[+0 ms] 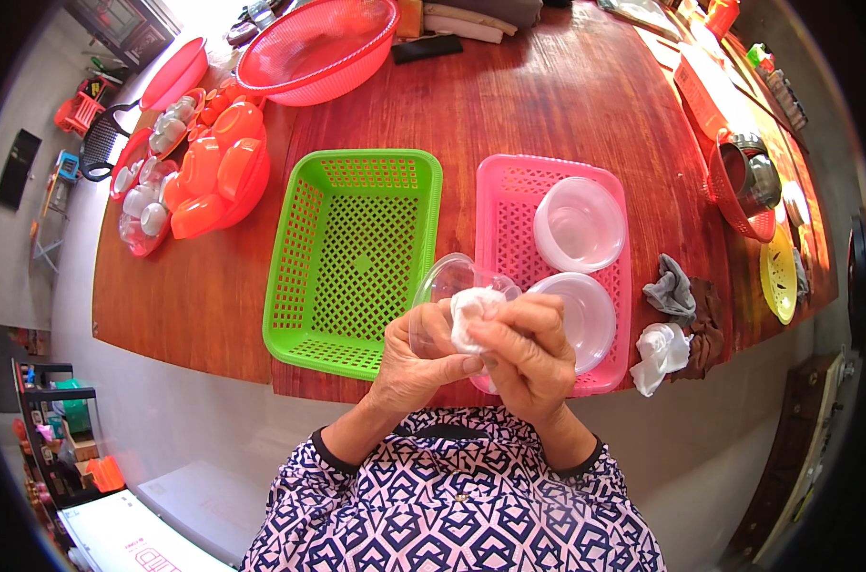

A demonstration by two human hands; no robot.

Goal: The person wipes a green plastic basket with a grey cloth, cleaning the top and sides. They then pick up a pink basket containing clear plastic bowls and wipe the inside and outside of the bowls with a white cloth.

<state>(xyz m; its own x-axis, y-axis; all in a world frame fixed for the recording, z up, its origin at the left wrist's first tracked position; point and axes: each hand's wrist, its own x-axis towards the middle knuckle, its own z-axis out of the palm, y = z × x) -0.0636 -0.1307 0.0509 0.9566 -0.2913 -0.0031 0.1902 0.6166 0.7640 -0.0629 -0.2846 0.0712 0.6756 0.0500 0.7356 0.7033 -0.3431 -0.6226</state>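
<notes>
A clear plastic lid or shallow container (443, 282) is gripped by its rim in my left hand (418, 365). My right hand (533, 350) pinches a wadded white cloth (468, 322) against it. Both hands are above the table's front edge, between two baskets. To the left lies a green plastic basket (361, 214) with nothing in it. Under and beside my right hand is a pink plastic basket (508, 186). It holds two stacks or single tubs of translucent plastic, a far tub (581, 225) and a near tub (583, 322) partly hidden by my right hand.
Crumpled cloths, one grey (669, 289), one white (660, 354) and one brown (704, 329), lie right of the pink basket. Orange bowls (218, 168) and small cups (147, 200) crowd the left. Behind stands a large red colander (318, 50); a red basket (726, 193) holds dark pots at right.
</notes>
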